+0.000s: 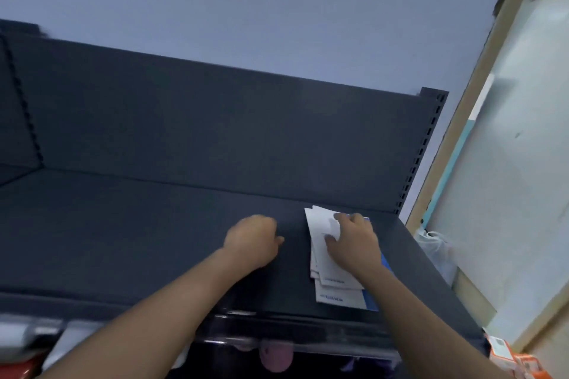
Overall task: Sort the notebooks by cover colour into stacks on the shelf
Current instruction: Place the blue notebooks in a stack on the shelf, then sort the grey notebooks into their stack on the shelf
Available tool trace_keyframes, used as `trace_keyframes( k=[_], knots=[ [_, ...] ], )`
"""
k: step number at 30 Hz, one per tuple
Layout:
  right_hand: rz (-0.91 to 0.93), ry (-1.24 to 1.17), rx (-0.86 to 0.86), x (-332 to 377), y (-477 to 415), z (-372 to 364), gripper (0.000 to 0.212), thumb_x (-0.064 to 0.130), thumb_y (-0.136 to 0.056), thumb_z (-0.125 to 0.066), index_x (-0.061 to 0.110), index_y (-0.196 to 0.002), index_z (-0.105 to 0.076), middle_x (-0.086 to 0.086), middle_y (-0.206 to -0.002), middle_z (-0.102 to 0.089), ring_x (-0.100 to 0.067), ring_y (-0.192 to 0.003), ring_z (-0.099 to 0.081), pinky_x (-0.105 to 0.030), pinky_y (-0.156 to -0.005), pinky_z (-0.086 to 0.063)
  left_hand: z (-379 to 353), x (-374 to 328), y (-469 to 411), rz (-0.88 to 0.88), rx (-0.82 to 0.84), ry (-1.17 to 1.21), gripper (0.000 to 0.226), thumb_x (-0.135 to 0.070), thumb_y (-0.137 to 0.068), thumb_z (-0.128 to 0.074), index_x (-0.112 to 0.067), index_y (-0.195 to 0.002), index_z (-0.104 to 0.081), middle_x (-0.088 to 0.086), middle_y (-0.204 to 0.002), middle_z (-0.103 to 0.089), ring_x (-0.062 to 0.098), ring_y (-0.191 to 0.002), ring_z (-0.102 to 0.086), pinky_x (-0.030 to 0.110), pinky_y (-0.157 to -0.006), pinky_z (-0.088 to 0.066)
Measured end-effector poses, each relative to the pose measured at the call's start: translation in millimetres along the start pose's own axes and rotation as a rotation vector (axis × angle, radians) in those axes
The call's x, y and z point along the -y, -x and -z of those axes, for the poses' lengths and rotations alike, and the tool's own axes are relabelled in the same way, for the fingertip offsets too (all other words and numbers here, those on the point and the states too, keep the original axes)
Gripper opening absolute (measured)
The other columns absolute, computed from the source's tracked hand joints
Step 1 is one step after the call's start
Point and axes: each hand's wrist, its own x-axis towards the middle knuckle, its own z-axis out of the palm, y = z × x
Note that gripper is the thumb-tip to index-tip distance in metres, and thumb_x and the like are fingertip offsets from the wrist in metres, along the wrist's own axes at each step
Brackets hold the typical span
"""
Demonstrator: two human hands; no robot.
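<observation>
A loose stack of white notebooks (332, 283) with blue print and a blue edge lies at the right end of the dark shelf (138, 224). My right hand (354, 240) rests on top of the stack, fingers spread flat on the top white cover. My left hand (254, 240) sits on the bare shelf just left of the stack, its fingers curled under, holding nothing that I can see. About a hand's width separates it from the notebooks.
The shelf has a dark back panel (215, 126) and a slotted upright (421, 151) at the right. A white bag (434, 246) hangs beyond the shelf's right end. Orange-and-white boxes (511, 357) sit lower right; items hang below the shelf's front edge.
</observation>
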Motion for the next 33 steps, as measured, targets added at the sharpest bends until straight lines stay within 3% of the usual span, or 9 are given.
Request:
trace_keyframes(
  k=[7, 16, 24, 33],
  knots=[
    [0.339, -0.029, 0.005, 102, -2, -11, 0.057, 0.039, -0.091, -0.054, 0.017, -0.142, -0.038, -0.004, -0.143, -0.038, -0.025, -0.129, -0.035, -0.034, -0.105, -0.034, 49, 93, 40, 0.100, -0.176, -0.366, 0.038, -0.041, -0.096, -0.047, -0.013, -0.121, -0.051, 0.006, -0.123, -0.054, 0.026, -0.118, -0.049, 0.037, -0.094, -0.039],
    [0.721, -0.014, 0.025, 260, 37, -17, 0.054, 0.034, -0.095, -0.053, 0.017, -0.143, -0.035, -0.007, -0.150, -0.031, -0.025, -0.137, -0.027, -0.037, -0.111, -0.026, 107, 225, 123, 0.309, -0.275, -0.554, 0.046, -0.042, -0.095, -0.046, -0.015, -0.132, -0.041, 0.003, -0.127, -0.052, 0.023, -0.122, -0.046, 0.034, -0.098, -0.037],
    [0.935, 0.006, 0.029, 402, 88, -32, 0.051, 0.035, -0.094, -0.052, 0.017, -0.140, -0.039, -0.007, -0.145, -0.036, -0.026, -0.135, -0.029, -0.036, -0.108, -0.026, 153, 334, 216, 0.500, -0.286, -0.647, 0.043, -0.035, -0.090, -0.049, -0.017, -0.129, -0.044, 0.001, -0.126, -0.054, 0.023, -0.121, -0.048, 0.034, -0.094, -0.038],
    [1.052, -0.009, 0.056, 550, 147, -55, 0.052, 0.038, -0.093, -0.052, 0.019, -0.139, -0.038, -0.007, -0.145, -0.035, -0.026, -0.135, -0.029, -0.038, -0.108, -0.027, 189, 455, 302, 0.634, -0.267, -0.688, 0.034, -0.034, -0.089, -0.053, -0.019, -0.120, -0.047, 0.000, -0.122, -0.055, 0.022, -0.118, -0.050, 0.035, -0.092, -0.039]
  ],
)
